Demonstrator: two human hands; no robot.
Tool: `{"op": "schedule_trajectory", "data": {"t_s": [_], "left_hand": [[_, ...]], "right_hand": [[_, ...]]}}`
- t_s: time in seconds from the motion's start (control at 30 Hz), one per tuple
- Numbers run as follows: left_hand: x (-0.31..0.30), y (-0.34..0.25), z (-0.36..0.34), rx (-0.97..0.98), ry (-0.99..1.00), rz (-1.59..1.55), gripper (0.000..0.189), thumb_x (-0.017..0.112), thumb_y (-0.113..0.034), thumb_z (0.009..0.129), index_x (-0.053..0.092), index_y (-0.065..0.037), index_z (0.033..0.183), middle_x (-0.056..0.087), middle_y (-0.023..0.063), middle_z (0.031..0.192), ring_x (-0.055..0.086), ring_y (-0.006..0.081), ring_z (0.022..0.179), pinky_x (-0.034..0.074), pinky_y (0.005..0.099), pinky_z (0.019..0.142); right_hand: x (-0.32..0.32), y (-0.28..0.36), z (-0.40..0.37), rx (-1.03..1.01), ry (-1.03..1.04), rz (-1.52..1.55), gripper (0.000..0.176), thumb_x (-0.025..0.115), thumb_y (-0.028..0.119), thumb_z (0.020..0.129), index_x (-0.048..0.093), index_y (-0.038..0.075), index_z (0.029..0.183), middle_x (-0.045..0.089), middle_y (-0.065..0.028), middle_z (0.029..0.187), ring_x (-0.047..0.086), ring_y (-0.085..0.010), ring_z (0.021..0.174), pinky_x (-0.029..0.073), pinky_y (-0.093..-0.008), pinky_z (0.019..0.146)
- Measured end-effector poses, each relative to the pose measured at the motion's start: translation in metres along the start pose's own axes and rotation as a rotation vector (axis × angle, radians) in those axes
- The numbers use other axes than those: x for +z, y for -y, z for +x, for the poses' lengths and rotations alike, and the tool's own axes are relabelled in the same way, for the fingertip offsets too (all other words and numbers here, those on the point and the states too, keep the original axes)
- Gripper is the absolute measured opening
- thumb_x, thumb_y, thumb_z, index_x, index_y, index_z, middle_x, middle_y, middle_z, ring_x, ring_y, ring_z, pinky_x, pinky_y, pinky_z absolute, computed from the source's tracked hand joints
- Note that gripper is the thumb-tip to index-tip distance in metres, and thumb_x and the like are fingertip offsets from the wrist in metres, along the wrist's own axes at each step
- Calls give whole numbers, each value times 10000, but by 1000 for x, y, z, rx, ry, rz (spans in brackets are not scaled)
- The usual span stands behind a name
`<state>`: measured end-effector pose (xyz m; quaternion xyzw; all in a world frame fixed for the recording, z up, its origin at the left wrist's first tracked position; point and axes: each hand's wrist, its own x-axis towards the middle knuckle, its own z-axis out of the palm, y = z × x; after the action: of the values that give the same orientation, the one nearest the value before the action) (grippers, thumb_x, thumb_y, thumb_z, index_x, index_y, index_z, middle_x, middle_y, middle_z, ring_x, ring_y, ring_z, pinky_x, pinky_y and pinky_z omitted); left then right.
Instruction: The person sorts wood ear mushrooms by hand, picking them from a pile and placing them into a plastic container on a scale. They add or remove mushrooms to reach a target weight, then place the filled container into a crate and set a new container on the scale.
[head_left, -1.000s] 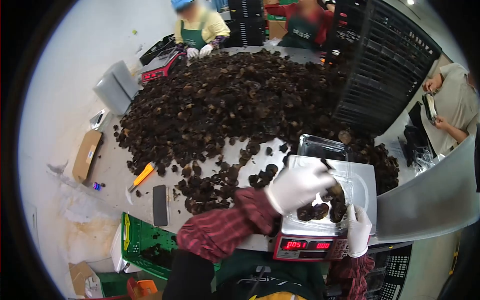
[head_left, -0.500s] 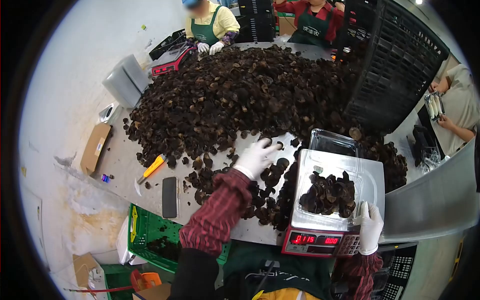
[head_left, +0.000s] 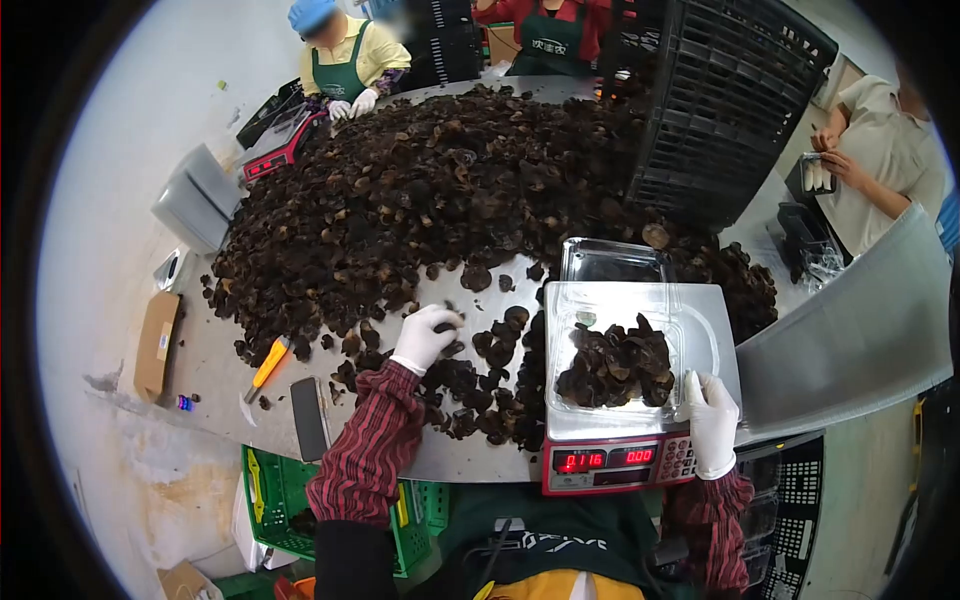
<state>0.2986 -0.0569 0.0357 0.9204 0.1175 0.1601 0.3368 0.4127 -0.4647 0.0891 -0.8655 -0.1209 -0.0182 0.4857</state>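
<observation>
My left hand [head_left: 426,338], in a white glove, is over the steel table with its fingers curled round a dark piece that looks like wood ear mushroom. Loose wood ear mushrooms [head_left: 470,385] lie below and beside it. On the right, a scale [head_left: 715,325] with a red base carries a clear plastic tray [head_left: 570,398] holding a clump of wood ear mushrooms [head_left: 618,365]. My gloved right hand [head_left: 712,425] is at the tray's right edge, fingers together and seemingly pinching the rim. The scale's display [head_left: 605,459] reads 0.116 and 0.00.
A large heap of mushrooms [head_left: 430,190] covers the table's far side. A black crate [head_left: 720,110] stands at right, and another clear tray [head_left: 615,260] lies behind the scale. At left are an orange-handled knife [head_left: 268,365] and a phone [head_left: 309,418]. Co-workers stand around the table.
My left hand has drawn back toward me and its spread fingers have curled. The reading went from 0.115 to 0.116. My right hand stays at the tray while the view shifts.
</observation>
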Motion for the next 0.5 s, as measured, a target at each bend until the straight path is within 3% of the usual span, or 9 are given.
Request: {"op": "schedule_trajectory", "data": {"t_s": [0.07,0.17,0.23,0.27,0.33,0.4,0.43,0.47,0.5], "left_hand": [[-4,-62,10,132,-82,-172,180,668,-19,702,674,-43,881,616,92,853,616,219,814,488,294,738],[10,-147,16,391,-72,-247,137,656,-63,754,665,-49,890,607,90,887,609,241,804,488,311,713],[29,-179,17,469,52,-150,105,650,-135,786,644,-60,859,593,90,975,586,260,852,483,337,744],[41,-189,15,453,147,-90,113,647,-173,797,632,-69,839,583,93,1033,569,271,901,479,351,776],[66,-199,11,484,151,132,159,637,-230,809,608,-74,814,542,116,1146,512,305,1014,442,396,871],[59,-205,7,505,64,37,158,635,-228,814,621,-72,840,514,140,1217,462,337,1115,405,423,929],[58,-202,5,544,-21,-37,168,636,-226,813,633,-68,867,497,154,1262,446,346,1165,385,425,960],[51,-201,3,574,-89,-86,163,645,-197,800,648,-66,897,525,157,1239,475,348,1154,397,420,961],[38,-196,0,556,-121,-99,160,637,-167,801,651,-65,925,547,160,1200,509,345,1108,418,413,939]], "right_hand": [[1,4,0,-68,-19,-41,204,610,149,905,648,-40,972,636,-107,744,574,-124,592,453,-265,566],[2,26,0,51,51,50,194,604,159,913,640,-18,985,622,-102,720,568,-124,578,439,-256,540],[4,33,-1,-151,0,-73,187,604,155,913,638,-17,977,595,-98,697,538,-124,546,421,-272,517],[4,29,0,-235,-24,-129,187,603,155,913,637,-18,976,585,-97,691,527,-125,537,416,-277,513],[4,17,1,-200,-4,-101,193,592,146,919,628,-35,975,569,-96,679,527,-142,574,422,-284,539],[3,26,0,-21,26,9,198,586,145,925,624,-44,967,554,-72,665,509,-122,577,418,-272,537],[5,3,2,-116,-42,-43,205,578,154,935,627,-44,958,540,-39,657,474,-83,554,402,-246,520],[0,23,0,57,26,77,205,577,159,939,633,-38,946,534,-18,656,453,-57,535,388,-228,507],[-1,20,1,39,2,79,206,577,161,940,634,-37,942,535,-15,654,450,-54,529,385,-225,505]]}}
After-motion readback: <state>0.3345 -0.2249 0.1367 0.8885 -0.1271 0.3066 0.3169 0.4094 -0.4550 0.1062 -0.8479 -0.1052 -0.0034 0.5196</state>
